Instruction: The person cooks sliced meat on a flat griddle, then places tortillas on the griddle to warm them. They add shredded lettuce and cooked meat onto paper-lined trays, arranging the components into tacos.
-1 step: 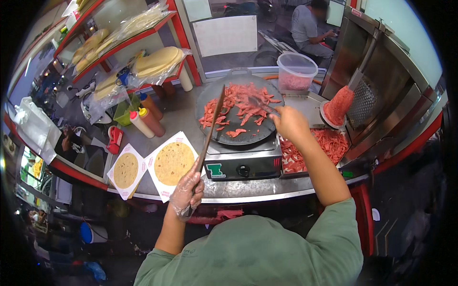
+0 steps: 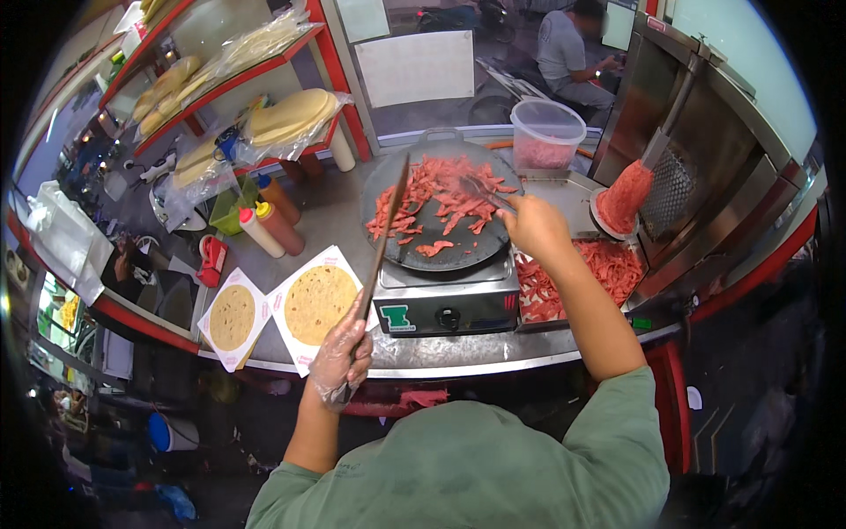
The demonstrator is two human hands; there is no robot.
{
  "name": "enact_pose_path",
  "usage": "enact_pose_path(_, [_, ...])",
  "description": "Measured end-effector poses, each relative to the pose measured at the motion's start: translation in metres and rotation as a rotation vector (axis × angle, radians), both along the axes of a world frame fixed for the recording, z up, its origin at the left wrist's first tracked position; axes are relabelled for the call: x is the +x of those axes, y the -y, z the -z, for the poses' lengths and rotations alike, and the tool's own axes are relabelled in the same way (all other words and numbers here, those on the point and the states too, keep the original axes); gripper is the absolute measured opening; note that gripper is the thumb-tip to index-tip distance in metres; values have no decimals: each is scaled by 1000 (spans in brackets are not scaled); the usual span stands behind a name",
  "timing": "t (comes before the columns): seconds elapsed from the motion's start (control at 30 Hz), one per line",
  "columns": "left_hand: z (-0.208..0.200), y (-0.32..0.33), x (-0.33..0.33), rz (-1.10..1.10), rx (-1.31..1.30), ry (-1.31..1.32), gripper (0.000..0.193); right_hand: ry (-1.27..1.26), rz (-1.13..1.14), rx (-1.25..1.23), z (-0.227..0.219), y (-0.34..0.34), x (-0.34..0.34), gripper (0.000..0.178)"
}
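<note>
Likely stiff, the knife (image 2: 382,240) suits low gripping: left hand (image 2: 342,357) clamped by the worktop's front edge (image 2: 449,365), right hand (image 2: 536,227) round a utensil (image 2: 497,202).

On the surface (image 2: 441,357), a griddle (image 2: 476,252) bearing meat strips (image 2: 441,181) tops the stove (image 2: 480,295). From it, a tub (image 2: 548,132) lies toward two o'clock, a meat tray (image 2: 544,324) four, flatbreads (image 2: 320,304) eight, bottles (image 2: 280,231) nine.

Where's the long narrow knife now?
Head view, left of centre: the knife slants from the clear-gloved left hand across the left part of the round dark griddle.
</note>
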State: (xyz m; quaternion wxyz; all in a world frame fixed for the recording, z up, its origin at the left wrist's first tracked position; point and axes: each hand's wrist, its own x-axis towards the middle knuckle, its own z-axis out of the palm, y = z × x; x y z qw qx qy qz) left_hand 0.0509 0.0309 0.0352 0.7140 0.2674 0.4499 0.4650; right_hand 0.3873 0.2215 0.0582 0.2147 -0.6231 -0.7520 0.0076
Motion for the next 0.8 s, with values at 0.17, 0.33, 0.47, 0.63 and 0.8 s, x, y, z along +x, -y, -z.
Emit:
enact_pose_path(0.17, [7,33,-27,-36,66,-51,63,78,-132,-30,-20,17,3,30])
enact_pose_path(0.33, [33,25,-25,42,5,-94,66,52,-70,-35,-7,-1,-23,35])
enact_pose_path(0.47, [5,-4,-29,92,46,-82,65,50,-59,12,-1,14,-37,35])
enact_pose_path(0.63, [-10,-12,-64,316,105,-220,67,-107,42,35,8,34,0,45])
enact_pose_path(0.8, [-26,-19,-96,594,553,-1240,65,-738,68,108,28,86,-1,38])
